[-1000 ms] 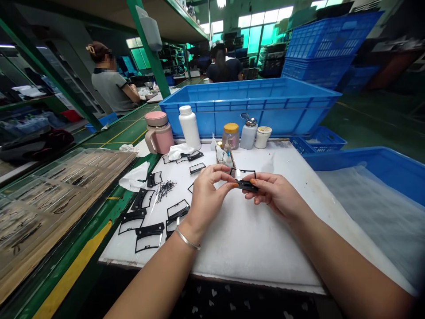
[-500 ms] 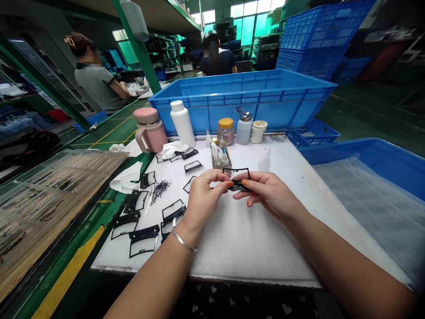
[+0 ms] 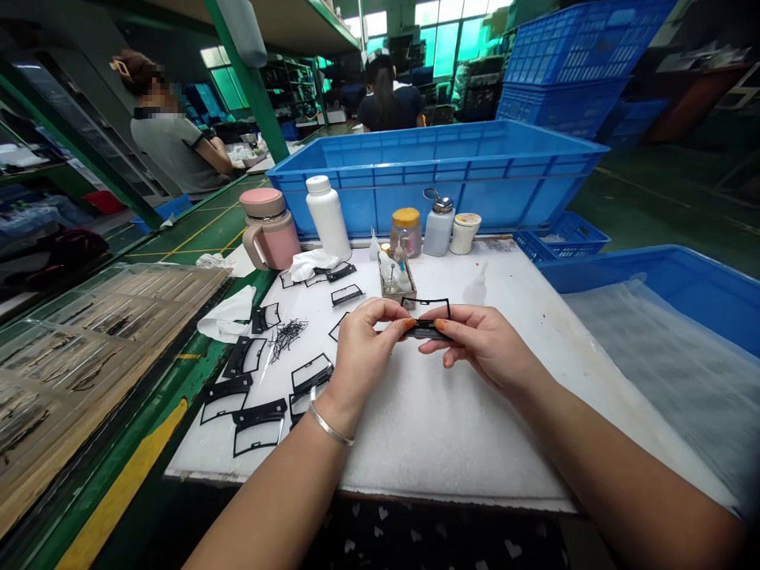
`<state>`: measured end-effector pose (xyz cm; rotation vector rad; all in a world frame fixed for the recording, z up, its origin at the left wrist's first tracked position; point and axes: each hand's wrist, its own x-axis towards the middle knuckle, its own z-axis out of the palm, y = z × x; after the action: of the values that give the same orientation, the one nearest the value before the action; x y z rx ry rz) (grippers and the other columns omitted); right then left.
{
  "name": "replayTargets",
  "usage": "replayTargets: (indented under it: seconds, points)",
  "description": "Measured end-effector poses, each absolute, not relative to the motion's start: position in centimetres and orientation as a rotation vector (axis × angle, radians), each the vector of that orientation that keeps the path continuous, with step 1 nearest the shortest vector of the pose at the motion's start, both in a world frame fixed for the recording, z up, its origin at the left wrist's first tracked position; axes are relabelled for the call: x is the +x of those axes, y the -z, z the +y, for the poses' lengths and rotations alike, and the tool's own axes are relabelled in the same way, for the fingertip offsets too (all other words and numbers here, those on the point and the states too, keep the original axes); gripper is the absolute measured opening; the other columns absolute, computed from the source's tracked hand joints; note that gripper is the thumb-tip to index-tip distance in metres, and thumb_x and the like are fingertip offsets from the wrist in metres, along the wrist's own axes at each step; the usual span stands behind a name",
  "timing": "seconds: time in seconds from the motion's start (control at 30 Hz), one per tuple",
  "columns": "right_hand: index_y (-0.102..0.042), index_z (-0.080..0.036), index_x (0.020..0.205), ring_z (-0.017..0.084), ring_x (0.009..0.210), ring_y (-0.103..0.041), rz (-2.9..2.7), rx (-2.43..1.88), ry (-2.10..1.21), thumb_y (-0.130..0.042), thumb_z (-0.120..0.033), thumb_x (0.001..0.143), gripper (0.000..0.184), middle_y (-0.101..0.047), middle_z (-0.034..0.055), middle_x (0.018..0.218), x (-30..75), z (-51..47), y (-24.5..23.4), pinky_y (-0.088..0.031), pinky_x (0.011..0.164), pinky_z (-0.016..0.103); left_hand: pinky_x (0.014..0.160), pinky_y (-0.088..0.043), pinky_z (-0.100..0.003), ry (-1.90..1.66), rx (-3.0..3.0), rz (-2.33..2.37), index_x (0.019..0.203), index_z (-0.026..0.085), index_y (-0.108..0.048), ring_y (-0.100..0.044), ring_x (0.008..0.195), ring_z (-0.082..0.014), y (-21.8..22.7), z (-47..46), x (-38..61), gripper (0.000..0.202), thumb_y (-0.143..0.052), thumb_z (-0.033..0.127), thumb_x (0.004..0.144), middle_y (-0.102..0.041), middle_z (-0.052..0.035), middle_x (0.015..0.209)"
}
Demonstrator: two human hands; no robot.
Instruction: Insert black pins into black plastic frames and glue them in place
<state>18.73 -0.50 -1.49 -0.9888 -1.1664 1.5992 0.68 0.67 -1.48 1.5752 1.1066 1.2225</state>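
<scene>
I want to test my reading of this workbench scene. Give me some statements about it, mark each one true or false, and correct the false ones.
1. The left hand and right hand together hold a small black-edged frame. True.
2. The metal bangle is on the right wrist. False: it is on the left wrist.
3. The pink mug stands inside the blue crate. False: it stands outside the crate.
4. A tangle of thin black wires lies on the white work surface. True.
</scene>
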Motion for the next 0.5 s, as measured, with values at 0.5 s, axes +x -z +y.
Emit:
replayTargets:
  seconds: [0.5]
  points:
    - [-0.068, -0.01, 0.087, 0.018, 0.068, -0.069, -1.27, -0.98, -1.37, -0.084, -0.046, 0.072, 0.042, -0.068, 0.0091, 0.083, 18.09, -0.64, 2.18, -0.054, 0.051, 0.018, 0.068, -0.051, -0.021, -1.304, 1.709, 1.173, 0.074, 0.018, -0.069, -0.061, 0.084, -0.0142, 1.31, 0.09, 1.24, 0.007, -0.068, 0.016, 0.081, -0.066, -0.0027, 0.086]
